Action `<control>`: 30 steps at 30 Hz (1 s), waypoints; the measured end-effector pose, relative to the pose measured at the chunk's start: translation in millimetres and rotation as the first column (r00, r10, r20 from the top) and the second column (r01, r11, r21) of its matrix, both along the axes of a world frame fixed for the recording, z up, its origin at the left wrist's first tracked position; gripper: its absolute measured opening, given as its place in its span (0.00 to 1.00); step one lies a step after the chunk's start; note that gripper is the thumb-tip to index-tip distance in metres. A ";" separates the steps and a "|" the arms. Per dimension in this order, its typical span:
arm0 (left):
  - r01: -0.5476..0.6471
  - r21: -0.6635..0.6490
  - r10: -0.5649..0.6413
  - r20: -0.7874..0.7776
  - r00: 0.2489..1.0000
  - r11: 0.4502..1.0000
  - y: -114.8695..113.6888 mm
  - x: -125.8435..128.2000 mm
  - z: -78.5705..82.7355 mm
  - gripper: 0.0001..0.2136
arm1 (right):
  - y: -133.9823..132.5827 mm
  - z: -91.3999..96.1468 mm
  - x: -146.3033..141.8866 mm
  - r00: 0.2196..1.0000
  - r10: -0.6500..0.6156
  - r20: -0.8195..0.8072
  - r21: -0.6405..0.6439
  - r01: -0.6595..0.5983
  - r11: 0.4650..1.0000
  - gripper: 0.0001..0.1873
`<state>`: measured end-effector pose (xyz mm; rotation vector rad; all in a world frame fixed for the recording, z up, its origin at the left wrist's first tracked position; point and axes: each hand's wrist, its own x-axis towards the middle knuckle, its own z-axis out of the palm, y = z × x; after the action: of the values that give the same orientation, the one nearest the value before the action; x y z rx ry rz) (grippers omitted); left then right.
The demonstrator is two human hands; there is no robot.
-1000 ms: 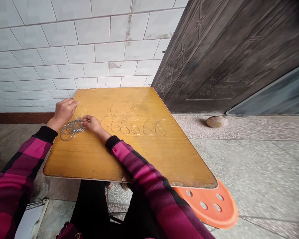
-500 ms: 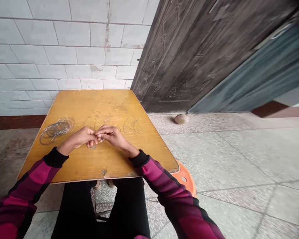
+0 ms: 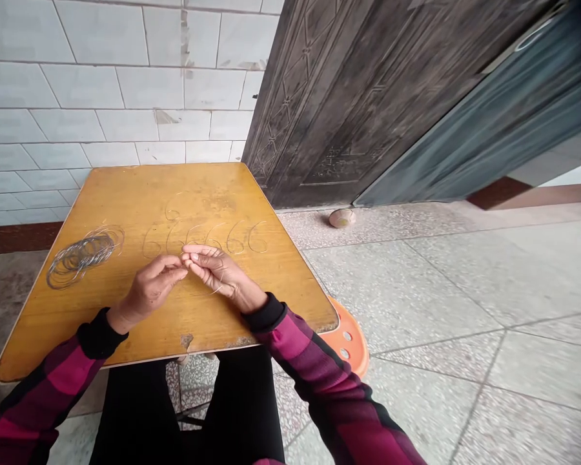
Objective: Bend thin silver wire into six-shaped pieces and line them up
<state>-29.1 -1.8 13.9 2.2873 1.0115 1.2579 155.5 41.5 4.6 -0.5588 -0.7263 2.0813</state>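
Observation:
Both hands meet over the middle of a yellow wooden table (image 3: 140,323). Between them is a thin piece of wire (image 3: 217,290), its curved end showing below the right palm. My right hand (image 3: 220,270) pinches it between thumb and fingers, palm turned partly up. The fingertips of my left hand (image 3: 155,284) are pinched together at the wire's other end, touching the right fingertips. Just beyond the hands lies a row of several wires bent like a figure six (image 3: 257,237), and one more six-shaped wire (image 3: 172,210) lies farther back. A tangled bundle of wire loops (image 3: 84,255) rests at the left.
An orange plastic stool (image 3: 351,339) stands under the table's right corner. A white tiled wall (image 3: 111,116) is behind the table. To the right are a dark carved wooden door (image 3: 329,129), a blue-grey curtain (image 3: 465,135) and a rounded stone-like object (image 3: 342,218) on the floor.
My right hand has turned its palm upward, and the left hand has drawn slightly back with its fingers closer together. The whole view has shifted a little to the right.

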 end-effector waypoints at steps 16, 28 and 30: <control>0.382 -0.535 0.266 0.780 0.567 0.753 5.9 -12.6 22.9 0.11 | 0.8 -11.2 -1.5 0.980 0.191 -0.052 0.228 -0.175 0.958 0.16; 0.512 -0.746 0.093 0.599 0.795 0.425 1.1 -0.2 12.1 0.14 | -7.9 -17.3 -18.4 0.983 -0.136 0.123 0.492 0.058 0.869 0.08; 0.526 -0.739 0.114 0.618 0.778 0.421 -0.8 2.5 11.2 0.13 | -6.3 -16.5 -16.6 0.970 -0.219 0.105 0.493 0.140 0.859 0.08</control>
<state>-26.6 -2.6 25.1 1.0045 0.7798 0.8539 138.9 35.1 -11.9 -0.4861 -1.1955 1.6079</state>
